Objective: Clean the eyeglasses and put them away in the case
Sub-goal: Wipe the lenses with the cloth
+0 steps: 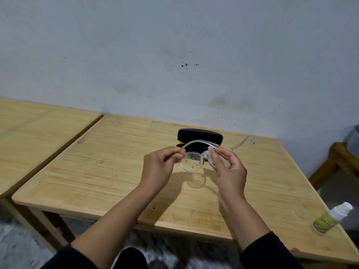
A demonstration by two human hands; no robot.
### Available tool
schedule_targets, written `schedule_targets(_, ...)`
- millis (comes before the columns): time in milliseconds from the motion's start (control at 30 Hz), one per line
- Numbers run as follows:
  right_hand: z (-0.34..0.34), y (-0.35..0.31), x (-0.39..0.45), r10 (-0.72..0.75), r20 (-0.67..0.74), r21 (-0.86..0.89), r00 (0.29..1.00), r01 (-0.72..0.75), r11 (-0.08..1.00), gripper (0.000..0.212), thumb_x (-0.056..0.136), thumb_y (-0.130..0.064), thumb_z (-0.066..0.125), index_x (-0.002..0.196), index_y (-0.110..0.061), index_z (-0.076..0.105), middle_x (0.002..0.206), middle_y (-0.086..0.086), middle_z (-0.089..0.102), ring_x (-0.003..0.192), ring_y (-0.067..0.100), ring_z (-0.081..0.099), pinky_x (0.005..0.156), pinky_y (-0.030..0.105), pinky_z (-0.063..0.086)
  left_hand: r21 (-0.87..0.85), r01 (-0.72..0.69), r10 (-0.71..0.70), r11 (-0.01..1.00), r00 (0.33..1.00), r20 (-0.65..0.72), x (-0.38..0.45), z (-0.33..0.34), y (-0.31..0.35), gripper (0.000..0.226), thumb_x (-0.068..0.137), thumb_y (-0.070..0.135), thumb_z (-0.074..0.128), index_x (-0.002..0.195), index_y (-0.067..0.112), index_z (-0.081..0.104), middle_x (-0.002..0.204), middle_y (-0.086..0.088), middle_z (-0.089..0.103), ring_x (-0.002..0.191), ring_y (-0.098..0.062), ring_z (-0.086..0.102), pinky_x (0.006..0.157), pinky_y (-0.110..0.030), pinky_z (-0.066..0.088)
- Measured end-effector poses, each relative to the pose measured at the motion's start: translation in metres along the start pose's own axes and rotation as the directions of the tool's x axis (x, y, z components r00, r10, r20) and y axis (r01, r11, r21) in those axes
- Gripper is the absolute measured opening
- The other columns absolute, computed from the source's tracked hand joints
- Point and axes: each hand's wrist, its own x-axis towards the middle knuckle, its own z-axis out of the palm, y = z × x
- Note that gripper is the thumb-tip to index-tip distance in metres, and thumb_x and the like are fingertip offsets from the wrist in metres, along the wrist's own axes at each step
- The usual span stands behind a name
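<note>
Clear-framed eyeglasses (191,162) hang in the air above the wooden table (120,171), with small orange specks on the left lens. My left hand (159,167) pinches the frame at its left end. My right hand (229,169) presses a pale cloth (209,151) against the right lens, thumb in front. Behind the glasses an open black case (200,135) lies on the table, its lower half mostly hidden by the glasses. One clear temple arm (240,143) sticks out to the right past the case.
A small white bottle with a green label (328,218) lies near the table's right front corner. A second wooden table (38,136) adjoins on the left. A grey wall stands right behind the tables. A wooden stool edge (338,162) shows at far right.
</note>
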Motion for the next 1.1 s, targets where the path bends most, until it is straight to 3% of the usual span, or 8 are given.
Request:
schedule_targets(233, -0.003, -0.004, 0.003, 0.032, 0.21, -0.011, 0.977, -0.031, 0.999, 0.01, 0.079, -0.02, 0.072, 0.086, -0.012, 0.074, 0.1, -0.001, 0.075, 0.099, 0.012, 0.068, 0.086, 0.031, 0.053, -0.022, 0.033, -0.034, 0.999, 0.998, -0.051, 0.007, -0.008, 0.001, 0.028, 0.082, 0.008, 0.065, 0.073, 0.033, 0.071, 0.074, 0.021, 0.072, 0.08, -0.006, 0.07, 0.085, -0.035, 0.056)
schedule_targets(300, -0.005, -0.002, 0.004, 0.052, 0.233, -0.058, 0.971, -0.039, 0.998, 0.016, 0.074, -0.026, 0.076, 0.084, -0.014, 0.076, 0.098, 0.01, 0.074, 0.101, 0.022, 0.067, 0.081, 0.042, 0.056, -0.028, 0.037, -0.039, 0.999, 0.997, -0.072, 0.008, -0.012, 0.001, 0.034, 0.082, 0.007, 0.064, 0.068, 0.038, 0.071, 0.073, 0.02, 0.072, 0.081, -0.012, 0.071, 0.085, -0.037, 0.055)
schedule_targets(367, -0.005, -0.003, 0.005, 0.029, 0.178, -0.131, 0.984, -0.006, 0.991, 0.015, 0.071, -0.031, 0.079, 0.082, -0.02, 0.076, 0.093, 0.023, 0.07, 0.098, 0.031, 0.067, 0.08, 0.048, 0.055, -0.042, 0.048, -0.051, 0.998, 0.995, -0.089, 0.009, -0.016, 0.001, 0.037, 0.082, 0.006, 0.064, 0.067, 0.039, 0.071, 0.074, 0.019, 0.072, 0.081, -0.015, 0.071, 0.086, -0.038, 0.055)
schedule_targets(500, -0.002, -0.005, 0.003, 0.016, -0.007, -0.05, 1.0, -0.016, 0.999, 0.008, 0.077, -0.017, 0.074, 0.078, -0.026, 0.074, 0.075, -0.006, 0.074, 0.069, 0.006, 0.067, 0.068, 0.026, 0.054, -0.037, 0.039, -0.042, 0.999, 0.995, -0.086, 0.005, -0.014, 0.001, 0.031, 0.083, 0.005, 0.063, 0.071, 0.033, 0.07, 0.072, 0.021, 0.072, 0.079, -0.009, 0.071, 0.085, -0.034, 0.055)
schedule_targets(600, 0.006, -0.002, -0.003, 0.027, -0.15, 0.018, 0.988, -0.025, 1.0, 0.013, 0.083, -0.014, 0.068, 0.09, -0.024, 0.073, 0.088, -0.006, 0.071, 0.091, 0.017, 0.062, 0.063, 0.026, 0.055, -0.032, 0.019, -0.021, 0.999, 0.997, -0.071, 0.001, -0.008, 0.002, 0.026, 0.083, 0.004, 0.064, 0.076, 0.028, 0.071, 0.072, 0.025, 0.07, 0.077, -0.002, 0.069, 0.083, -0.026, 0.055)
schedule_targets(700, 0.014, -0.002, -0.006, 0.048, -0.181, 0.139, 0.982, -0.022, 0.99, 0.017, 0.086, -0.009, 0.065, 0.098, -0.018, 0.072, 0.089, -0.012, 0.068, 0.087, 0.005, 0.066, 0.059, 0.012, 0.052, -0.028, -0.023, 0.021, 0.999, 0.998, -0.062, -0.003, 0.0, 0.003, 0.026, 0.082, 0.003, 0.064, 0.078, 0.028, 0.071, 0.073, 0.028, 0.069, 0.077, 0.002, 0.069, 0.081, -0.021, 0.054)
schedule_targets(867, 0.011, -0.004, -0.009, 0.03, 0.005, 0.07, 1.0, -0.031, 0.997, 0.016, 0.086, -0.014, 0.064, 0.088, -0.028, 0.072, 0.09, -0.004, 0.075, 0.086, 0.01, 0.07, 0.072, 0.02, 0.057, -0.009, -0.056, 0.055, 0.998, 0.995, -0.082, -0.001, 0.0, 0.004, 0.024, 0.082, 0.003, 0.065, 0.079, 0.026, 0.071, 0.072, 0.031, 0.068, 0.074, 0.004, 0.067, 0.077, -0.014, 0.052)
schedule_targets(1100, -0.007, -0.018, 0.004, 0.083, 0.316, -0.1, 0.945, -0.054, 0.993, 0.017, 0.088, -0.007, 0.061, 0.089, -0.018, 0.073, 0.088, -0.009, 0.075, 0.081, 0.008, 0.072, 0.074, 0.02, 0.056, 0.023, -0.054, 0.055, 0.998, 0.997, -0.047, 0.006, -0.014, 0.006, 0.027, 0.082, 0.003, 0.065, 0.076, 0.029, 0.071, 0.072, 0.028, 0.069, 0.077, 0.003, 0.068, 0.081, -0.023, 0.055)
